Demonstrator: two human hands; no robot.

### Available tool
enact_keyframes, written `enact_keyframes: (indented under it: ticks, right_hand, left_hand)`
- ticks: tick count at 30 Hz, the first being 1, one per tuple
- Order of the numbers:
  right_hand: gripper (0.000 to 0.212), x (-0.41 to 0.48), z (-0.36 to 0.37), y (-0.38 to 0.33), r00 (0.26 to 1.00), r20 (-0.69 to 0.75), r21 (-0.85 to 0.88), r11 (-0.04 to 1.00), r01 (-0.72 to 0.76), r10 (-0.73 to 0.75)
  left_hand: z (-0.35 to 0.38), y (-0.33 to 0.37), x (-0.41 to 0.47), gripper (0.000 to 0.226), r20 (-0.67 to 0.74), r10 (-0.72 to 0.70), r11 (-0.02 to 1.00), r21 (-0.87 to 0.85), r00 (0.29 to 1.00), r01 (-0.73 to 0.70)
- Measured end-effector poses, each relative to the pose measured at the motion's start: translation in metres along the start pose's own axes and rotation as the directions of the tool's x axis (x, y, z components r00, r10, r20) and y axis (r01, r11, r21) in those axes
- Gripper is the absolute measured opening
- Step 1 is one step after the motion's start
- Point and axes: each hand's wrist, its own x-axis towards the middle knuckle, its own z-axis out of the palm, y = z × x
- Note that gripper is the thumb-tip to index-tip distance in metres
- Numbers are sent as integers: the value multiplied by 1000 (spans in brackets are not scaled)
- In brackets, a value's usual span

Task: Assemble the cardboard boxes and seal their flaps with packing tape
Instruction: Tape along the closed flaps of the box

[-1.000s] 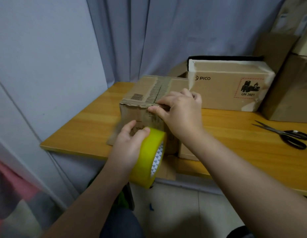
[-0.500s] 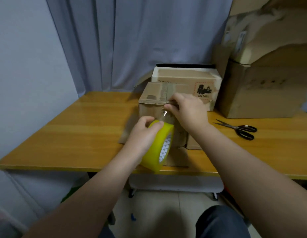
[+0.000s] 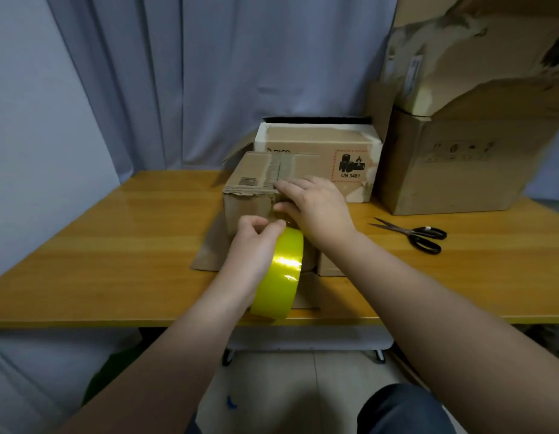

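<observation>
Left hand (image 3: 252,247) is wrapped round the yellow tape roll (image 3: 279,274) right by the small box (image 3: 254,172), right hand (image 3: 317,208) pressing flat-fingered on its near top edge.

Left hand (image 3: 256,245) grips the tape roll (image 3: 281,274), right hand (image 3: 315,208) presses, fingers extended.

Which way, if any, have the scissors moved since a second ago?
No. The scissors lie as before on the table, in front of the large brown box.
</observation>
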Motion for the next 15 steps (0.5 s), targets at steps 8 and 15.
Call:
enact_keyframes:
  ticks: [8,15]
  right_hand:
    - [48,-86,-5,79,796,185,217,766,-605,577]
    - [45,-130,-7,164,222,524,-438,484,-758,822]
  left_hand:
    - [19,-14,0,25,-123,-33,970,-243,992,2]
    - [33,-10,-4,23,-171,-71,973,-228,983,30]
